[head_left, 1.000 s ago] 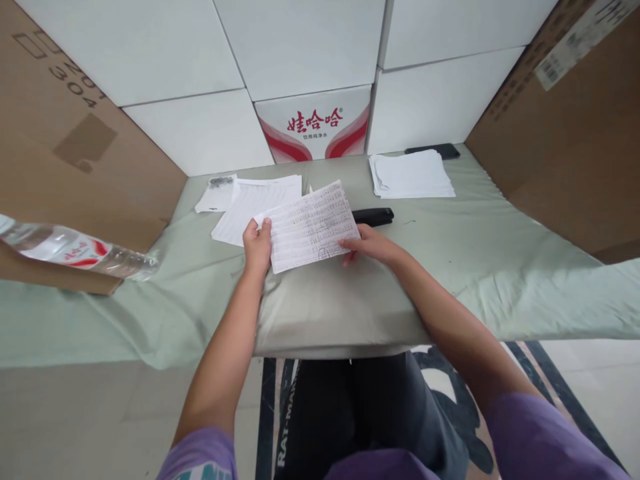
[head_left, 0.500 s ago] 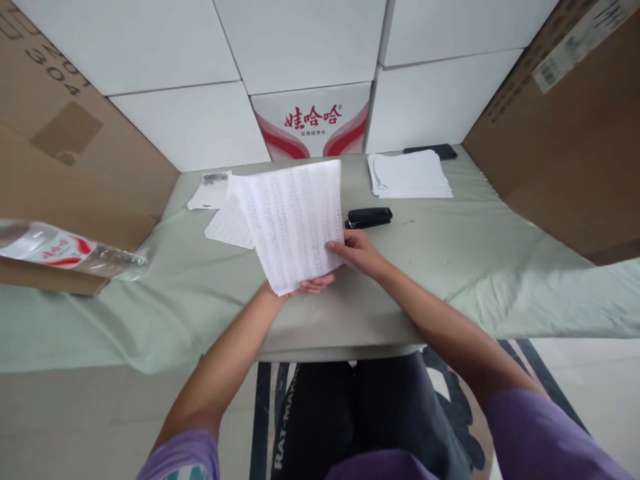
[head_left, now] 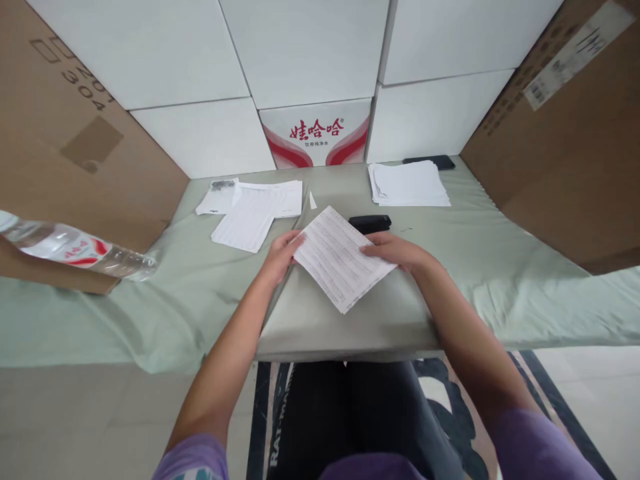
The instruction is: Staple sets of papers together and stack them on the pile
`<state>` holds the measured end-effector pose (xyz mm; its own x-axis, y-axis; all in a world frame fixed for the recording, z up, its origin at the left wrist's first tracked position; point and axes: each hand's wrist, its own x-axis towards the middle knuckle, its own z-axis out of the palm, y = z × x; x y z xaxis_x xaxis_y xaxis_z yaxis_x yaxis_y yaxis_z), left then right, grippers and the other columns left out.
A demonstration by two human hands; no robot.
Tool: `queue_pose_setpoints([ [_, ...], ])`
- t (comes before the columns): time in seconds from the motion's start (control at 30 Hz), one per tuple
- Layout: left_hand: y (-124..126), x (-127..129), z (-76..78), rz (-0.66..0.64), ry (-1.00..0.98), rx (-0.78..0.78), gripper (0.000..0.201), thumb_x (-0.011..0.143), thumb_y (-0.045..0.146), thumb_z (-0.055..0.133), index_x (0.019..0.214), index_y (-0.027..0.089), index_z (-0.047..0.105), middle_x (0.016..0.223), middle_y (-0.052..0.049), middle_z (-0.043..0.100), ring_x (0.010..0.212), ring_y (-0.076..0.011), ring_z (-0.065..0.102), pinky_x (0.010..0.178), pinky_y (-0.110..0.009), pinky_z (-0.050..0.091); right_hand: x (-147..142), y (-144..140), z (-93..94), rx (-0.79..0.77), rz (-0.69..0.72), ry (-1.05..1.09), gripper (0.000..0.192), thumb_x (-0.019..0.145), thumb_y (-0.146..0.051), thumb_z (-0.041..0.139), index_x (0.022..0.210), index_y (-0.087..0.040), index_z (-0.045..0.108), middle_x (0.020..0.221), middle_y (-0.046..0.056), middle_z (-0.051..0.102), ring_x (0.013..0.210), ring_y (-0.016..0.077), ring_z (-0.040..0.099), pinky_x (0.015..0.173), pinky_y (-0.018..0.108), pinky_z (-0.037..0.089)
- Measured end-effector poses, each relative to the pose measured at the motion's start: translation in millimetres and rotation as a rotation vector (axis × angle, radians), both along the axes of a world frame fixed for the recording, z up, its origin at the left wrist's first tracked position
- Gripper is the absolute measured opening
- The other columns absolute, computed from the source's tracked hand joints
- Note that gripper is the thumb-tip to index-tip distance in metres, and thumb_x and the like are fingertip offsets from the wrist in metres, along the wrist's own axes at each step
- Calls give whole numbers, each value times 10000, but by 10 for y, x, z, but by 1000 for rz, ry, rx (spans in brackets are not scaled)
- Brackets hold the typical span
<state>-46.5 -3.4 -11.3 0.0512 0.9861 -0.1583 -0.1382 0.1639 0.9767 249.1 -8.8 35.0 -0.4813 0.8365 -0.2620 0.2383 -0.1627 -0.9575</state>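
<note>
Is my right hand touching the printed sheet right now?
Touching. The head view shows the right hand with its fingers resting on the printed sheet, at its right edge, no gap visible.
</note>
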Motion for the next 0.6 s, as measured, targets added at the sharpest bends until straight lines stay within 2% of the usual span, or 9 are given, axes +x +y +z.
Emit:
queue_pose_setpoints([
  [0.07, -46, 83, -24, -55, 182, 61, 447, 692, 480, 797, 983, 149, 725, 853, -66, 741, 769, -231, 694, 711, -345, 564, 62, -62, -39, -89, 68, 0, 346, 803, -428, 740, 1061, -198, 737, 895, 77, 733, 796, 219, 682, 663, 330, 573],
  [0.13, -95, 185, -25, -204, 290, 87, 382, 705, 448, 793, 940, 153, 736, 892, -72, 742, 779, -222, 688, 704, -326, 552, 99, -103, -110, -159, 118, -9, 389, 812, -483, 716, 1060, -184, 730, 869, 76, 724, 717, 193, 662, 587, 303, 546],
  [0.2, -136, 289, -4, -327, 328, 90, 360, 724, 426, 784, 977, 174, 736, 959, -74, 739, 825, -219, 691, 710, -308, 547, 109, -115, -192, -150, 86, -3, 384, 808, -497, 710, 1013, -173, 731, 788, 67, 708, 632, 177, 626, 533, 298, 515],
  [0.23, -153, 337, 10, -334, 324, 83, 390, 727, 412, 788, 1040, 187, 722, 980, -71, 734, 840, -216, 692, 709, -300, 547, 107, -113, -230, -126, 37, 13, 359, 806, -484, 711, 985, -173, 731, 760, 63, 701, 625, 179, 620, 541, 306, 516],
  [0.37, -187, 464, 51, -198, 198, -50, 648, 747, 382, 787, 1322, 212, 541, 909, -56, 717, 780, -205, 696, 644, -307, 560, 107, -91, -295, -62, -191, 79, 238, 808, -402, 703, 889, -179, 715, 735, 73, 695, 708, 221, 641, 642, 353, 541],
  [0.47, -179, 497, 73, -274, 143, -165, 542, 772, 346, 764, 1241, 167, 560, 855, -72, 723, 715, -205, 694, 602, -323, 568, 143, -94, -253, -63, -281, 50, 194, 812, -375, 680, 808, -180, 678, 668, 73, 655, 639, 210, 601, 574, 331, 494],
  [0.6, -92, 547, 129, -346, 198, -158, 281, 811, 281, 710, 1048, 141, 652, 826, -73, 724, 680, -170, 676, 580, -283, 547, 189, -93, -190, -28, -335, -63, 272, 805, -401, 670, 665, -187, 577, 553, 14, 525, 485, 124, 428, 453, 275, 329],
])
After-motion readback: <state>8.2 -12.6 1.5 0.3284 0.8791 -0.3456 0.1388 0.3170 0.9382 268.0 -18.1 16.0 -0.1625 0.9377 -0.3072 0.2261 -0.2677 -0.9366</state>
